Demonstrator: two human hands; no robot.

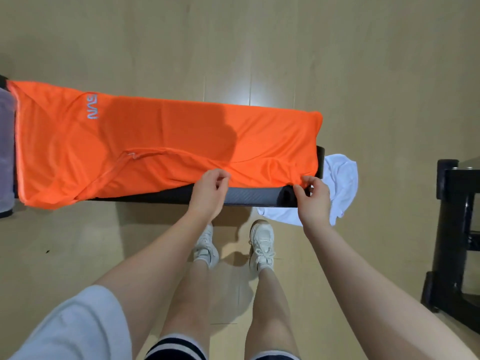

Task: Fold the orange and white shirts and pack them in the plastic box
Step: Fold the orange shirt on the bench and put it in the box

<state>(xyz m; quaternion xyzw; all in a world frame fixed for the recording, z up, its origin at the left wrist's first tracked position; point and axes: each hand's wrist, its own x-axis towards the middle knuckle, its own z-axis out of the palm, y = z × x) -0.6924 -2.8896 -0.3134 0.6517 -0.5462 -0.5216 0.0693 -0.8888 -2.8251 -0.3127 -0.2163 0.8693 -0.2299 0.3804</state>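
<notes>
**Pinching near hem of orange shirt on bench**

Head view: a bright orange short-sleeved fabric shirt [161, 141] with a pale logo near the chest is seen spread lengthwise over a long black padded bench [249, 197], collar end at the left, hem end at the right. The near edge of the shirt is pinched by the left hand [207, 193] around mid-length, fingers curled on the cloth. The near right corner of the hem is gripped by the right hand [315, 201] between thumb and fingertips. A crumpled white fabric shirt [342, 178] is seen at the bench's right end, partly hanging toward the light wooden floor [259, 48], just beside the right hand. A black metal frame [452, 229] is seen at the far right. White sneakers [262, 242] are planted below the bench.
</notes>
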